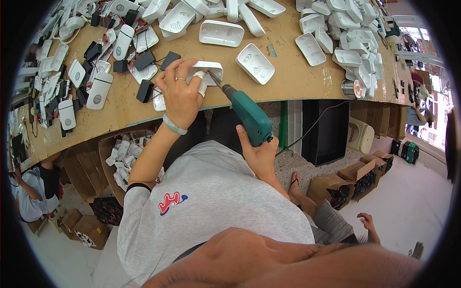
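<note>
My left hand (181,89) is closed around a white plastic housing shell (212,67) at the table's near edge, tilted with its hollow side towards me. White tape wraps a fingertip of that hand. My right hand (259,156) grips the rear of a green electric screwdriver (251,116), pointing up and left. Its thin metal bit reaches into the shell; the exact contact point is too small to tell. Just right of the shell lies another white housing shell (255,64), open side up. Black boxes (144,90) with wires lie left of my left hand.
White shells pile up at the table's (288,86) far side and right. Assembled white units (100,90) with wires crowd the left. A solder spool (352,89) stands near the right edge. Below are a black bin (325,132), cardboard boxes (357,171) and another person's leg (303,194).
</note>
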`<state>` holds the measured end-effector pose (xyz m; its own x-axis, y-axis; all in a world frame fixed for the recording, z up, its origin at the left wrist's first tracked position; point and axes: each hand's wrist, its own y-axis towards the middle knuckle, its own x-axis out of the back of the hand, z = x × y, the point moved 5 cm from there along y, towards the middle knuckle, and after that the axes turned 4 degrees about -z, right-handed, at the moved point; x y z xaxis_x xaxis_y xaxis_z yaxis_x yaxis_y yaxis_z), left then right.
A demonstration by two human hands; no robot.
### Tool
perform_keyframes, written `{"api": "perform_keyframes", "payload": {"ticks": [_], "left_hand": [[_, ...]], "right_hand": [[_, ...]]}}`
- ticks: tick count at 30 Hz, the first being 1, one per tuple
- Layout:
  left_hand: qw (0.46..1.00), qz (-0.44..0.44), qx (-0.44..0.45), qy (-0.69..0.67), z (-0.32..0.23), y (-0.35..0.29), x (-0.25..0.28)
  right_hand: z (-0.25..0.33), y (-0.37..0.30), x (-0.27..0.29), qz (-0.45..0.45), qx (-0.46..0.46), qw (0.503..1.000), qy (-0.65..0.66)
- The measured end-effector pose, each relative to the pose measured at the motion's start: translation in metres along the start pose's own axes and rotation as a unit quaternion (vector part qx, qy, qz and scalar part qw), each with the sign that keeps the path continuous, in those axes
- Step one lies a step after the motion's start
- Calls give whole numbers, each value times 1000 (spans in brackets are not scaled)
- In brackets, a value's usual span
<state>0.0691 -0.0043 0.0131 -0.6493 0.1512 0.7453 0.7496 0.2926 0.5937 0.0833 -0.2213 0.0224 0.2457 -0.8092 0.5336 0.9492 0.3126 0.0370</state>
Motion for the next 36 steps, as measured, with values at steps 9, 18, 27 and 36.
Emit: {"api": "perform_keyframes", "payload": {"ticks": [9, 18, 27, 36], "left_hand": [[1000, 7, 0, 2, 0, 1, 0], [1000, 11, 1, 5, 0, 1, 0], [1000, 6, 4, 5, -1, 1, 1], [1000, 12, 6, 3, -1, 2, 5]], "right_hand": [[-3, 0, 0, -1, 5, 1000, 2], [-1, -3, 4, -4, 3, 1000, -5], [-5, -4, 5, -11, -5, 1000, 18], [-5, -2, 3, -5, -3, 1000, 8]]}}
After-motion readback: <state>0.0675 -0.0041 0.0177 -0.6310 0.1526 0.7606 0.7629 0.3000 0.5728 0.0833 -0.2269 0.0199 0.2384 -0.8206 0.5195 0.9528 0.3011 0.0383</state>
